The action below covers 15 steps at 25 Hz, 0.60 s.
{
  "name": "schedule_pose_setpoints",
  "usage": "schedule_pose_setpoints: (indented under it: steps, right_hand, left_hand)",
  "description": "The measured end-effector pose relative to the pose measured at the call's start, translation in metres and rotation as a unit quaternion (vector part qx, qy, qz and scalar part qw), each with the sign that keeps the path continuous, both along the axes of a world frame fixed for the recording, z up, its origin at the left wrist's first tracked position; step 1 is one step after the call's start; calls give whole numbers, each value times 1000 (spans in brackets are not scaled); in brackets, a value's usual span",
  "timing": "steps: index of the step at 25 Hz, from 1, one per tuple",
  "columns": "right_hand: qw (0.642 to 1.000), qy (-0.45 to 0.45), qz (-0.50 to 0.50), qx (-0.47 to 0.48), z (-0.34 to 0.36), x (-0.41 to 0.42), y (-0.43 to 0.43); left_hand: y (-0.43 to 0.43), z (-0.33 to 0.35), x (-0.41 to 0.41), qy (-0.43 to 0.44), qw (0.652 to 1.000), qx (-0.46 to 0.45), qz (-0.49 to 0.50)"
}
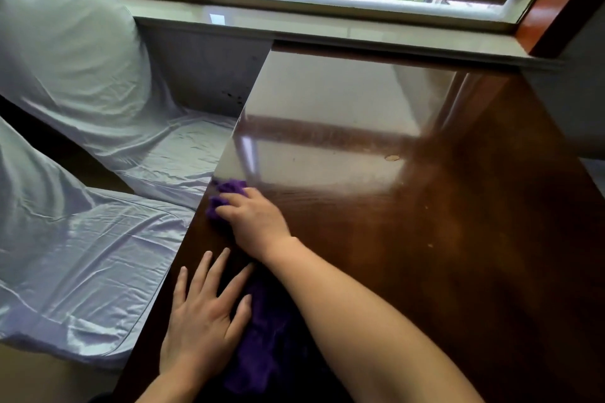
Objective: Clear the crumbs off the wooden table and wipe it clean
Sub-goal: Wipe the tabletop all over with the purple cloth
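Note:
The dark glossy wooden table (425,222) fills the right half of the view. My right hand (257,217) presses a crumpled purple cloth (226,196) against the table's left edge, fingers closed over it. More purple fabric (265,347) shows lower down between my arms; I cannot tell whether it is the same cloth. My left hand (204,314) lies flat on the table near the front left edge, fingers spread, holding nothing. A pale crumb (392,158) sits mid-table in the window's reflection, with smaller specks (429,245) to the right.
Two chairs with shiny light-blue covers (82,239) stand close along the table's left edge. A stone window sill (327,26) and a window run behind the table's far end. A red-brown wooden frame (550,0) rises at the far right.

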State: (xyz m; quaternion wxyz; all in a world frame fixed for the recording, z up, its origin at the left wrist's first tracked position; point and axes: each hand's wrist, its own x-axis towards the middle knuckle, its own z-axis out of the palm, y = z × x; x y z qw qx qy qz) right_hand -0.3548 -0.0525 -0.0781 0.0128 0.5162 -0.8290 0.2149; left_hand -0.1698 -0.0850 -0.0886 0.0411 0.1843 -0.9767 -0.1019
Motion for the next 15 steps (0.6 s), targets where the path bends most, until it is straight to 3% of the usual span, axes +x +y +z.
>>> schedule_pose_setpoints:
  steps: [5,10,12,15]
  right_hand:
    - [988,-16,-150,-28,12,-54,57]
    - [936,-48,-349,-23,23,-80,157]
    - [927,-88,-365,-5,31,-91,190]
    - [906,-244,-338,-76,34,-87,179]
  left_hand:
    - [2,2,2,0,1000,10,1]
    - [1,1,2,5,1000,12,3]
    - [1,0,1,2,1000,7,2]
    - [2,0,1,-3,1000,2,4]
